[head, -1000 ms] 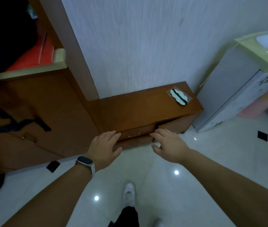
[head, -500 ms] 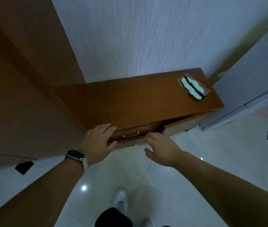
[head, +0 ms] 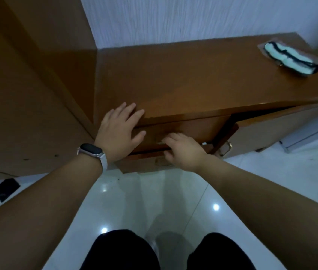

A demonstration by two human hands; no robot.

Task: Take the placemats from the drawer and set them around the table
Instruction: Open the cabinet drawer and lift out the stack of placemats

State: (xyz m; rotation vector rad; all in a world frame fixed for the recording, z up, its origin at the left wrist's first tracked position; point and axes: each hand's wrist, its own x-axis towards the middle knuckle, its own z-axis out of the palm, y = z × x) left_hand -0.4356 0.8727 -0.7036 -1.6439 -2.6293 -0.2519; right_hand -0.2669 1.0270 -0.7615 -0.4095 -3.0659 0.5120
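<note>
Against the cabinet's (head: 193, 80) front edge the left hand (head: 118, 133) lies flat, fingers spread, bracing. Just right of it, the right hand (head: 183, 151) curls round the handle (head: 159, 142) of the top drawer (head: 193, 127), which looks all but closed. No placemats show; presumably they are inside. Opening comes next, with a steady outward pull.

Left hand (head: 119, 133) on cabinet (head: 193, 78) edge; right hand (head: 183, 149) at drawer (head: 189, 129) below; packet (head: 290, 57) on top, far right.

Dim bluish indoor light, ceiling-light glare spots on glossy floor (head: 154, 201), wide-angle edge distortion, slight blur
</note>
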